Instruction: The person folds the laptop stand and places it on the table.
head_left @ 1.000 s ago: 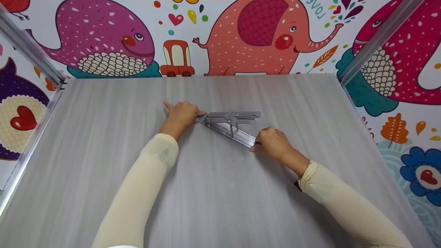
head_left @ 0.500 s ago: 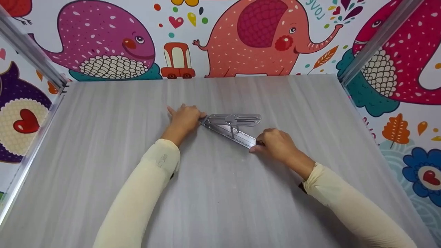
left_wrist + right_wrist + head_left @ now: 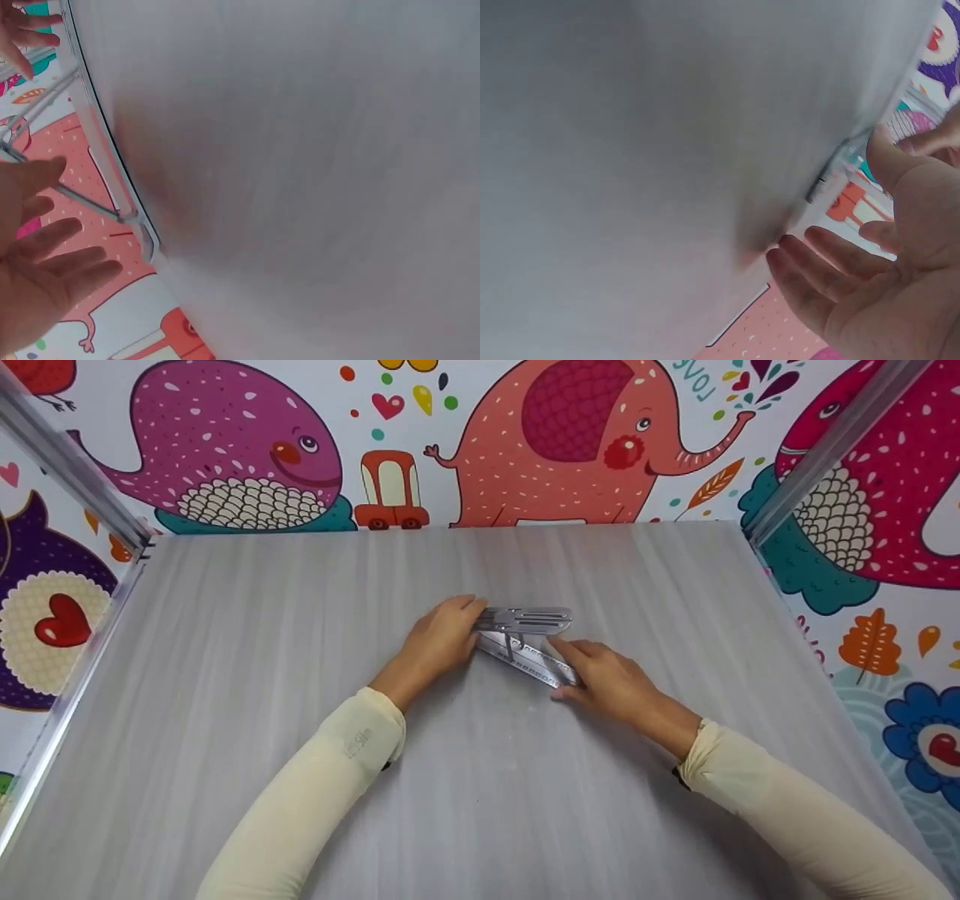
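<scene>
On the grey tabletop (image 3: 480, 780) stands a folding metal stand (image 3: 529, 664), a flat perforated base with a slotted upper plate raised over it on struts. It is unfolded to a narrow V, hinged on the left. My left hand (image 3: 442, 637) is at the hinge end and covers it in the head view. In the left wrist view its fingers (image 3: 94, 274) reach out loosely, thumb by the upper plate. At the base's right end, my right hand (image 3: 611, 679) has thumb and fingers spread on either side. Its fingers (image 3: 806, 281) look nearly straight in the right wrist view.
A wall with cartoon animals (image 3: 562, 442) rises behind the table. Metal posts (image 3: 832, 450) stand at the back corners, and a metal rail (image 3: 67, 697) runs along the left edge.
My left hand has shifted right, from the tip of the hinge end to over it. The right hand's fingers have loosened from the base's end. The stand has moved slightly right in view.
</scene>
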Demonstrator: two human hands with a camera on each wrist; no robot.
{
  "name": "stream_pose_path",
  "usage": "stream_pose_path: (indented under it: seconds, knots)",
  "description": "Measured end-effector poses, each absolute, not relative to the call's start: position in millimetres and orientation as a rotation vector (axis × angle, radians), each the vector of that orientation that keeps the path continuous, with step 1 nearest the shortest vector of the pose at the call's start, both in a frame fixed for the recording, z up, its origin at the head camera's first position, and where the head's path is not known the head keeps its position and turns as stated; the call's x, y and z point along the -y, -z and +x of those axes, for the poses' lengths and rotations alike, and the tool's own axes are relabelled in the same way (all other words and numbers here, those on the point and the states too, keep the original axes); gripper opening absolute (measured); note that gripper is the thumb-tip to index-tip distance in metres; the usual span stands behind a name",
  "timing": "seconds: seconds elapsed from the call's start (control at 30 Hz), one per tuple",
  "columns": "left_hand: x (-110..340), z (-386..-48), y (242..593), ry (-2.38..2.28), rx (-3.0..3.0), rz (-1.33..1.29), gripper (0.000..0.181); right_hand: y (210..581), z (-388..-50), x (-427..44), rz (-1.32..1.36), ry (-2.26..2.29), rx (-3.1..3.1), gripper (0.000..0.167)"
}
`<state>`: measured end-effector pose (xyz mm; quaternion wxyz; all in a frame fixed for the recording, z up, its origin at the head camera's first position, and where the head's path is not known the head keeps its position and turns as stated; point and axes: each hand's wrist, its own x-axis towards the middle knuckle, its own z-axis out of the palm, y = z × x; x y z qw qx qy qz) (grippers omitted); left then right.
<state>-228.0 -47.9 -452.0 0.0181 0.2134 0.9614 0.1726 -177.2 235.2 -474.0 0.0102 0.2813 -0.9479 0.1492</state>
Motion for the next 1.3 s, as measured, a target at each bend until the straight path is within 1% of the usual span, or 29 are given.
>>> stream_pose_path:
  seconds: [0.13,0.3,0.47,0.63,0.83,1.07,1.3]
  knots:
    - [46,-226,458,-0.632,-3.066,0.759,0.04,477,-177,-238,0.994,-0.35,2.905,0.069]
    - [45,-225,465,-0.741,-3.099,0.829,0.038,481,-179,-239,1.11,-0.287,2.801,0.049]
    - [45,-225,467,-0.808,-3.1,0.837,0.039,483,-180,-238,1.171,-0.303,2.745,0.036]
    - [44,-223,468,-0.853,-3.11,0.832,0.038,484,-177,-235,1.196,-0.312,2.736,0.032]
    - [42,-225,470,-0.897,-3.097,0.83,0.038,486,-173,-233,1.225,-0.301,2.672,0.031]
    - [40,-231,468,-0.9,-3.052,0.869,0.038,486,-162,-226,1.176,-0.239,2.666,0.029]
    - [38,-238,465,-0.916,-2.969,0.835,0.04,486,-147,-217,1.135,-0.183,2.684,0.029]
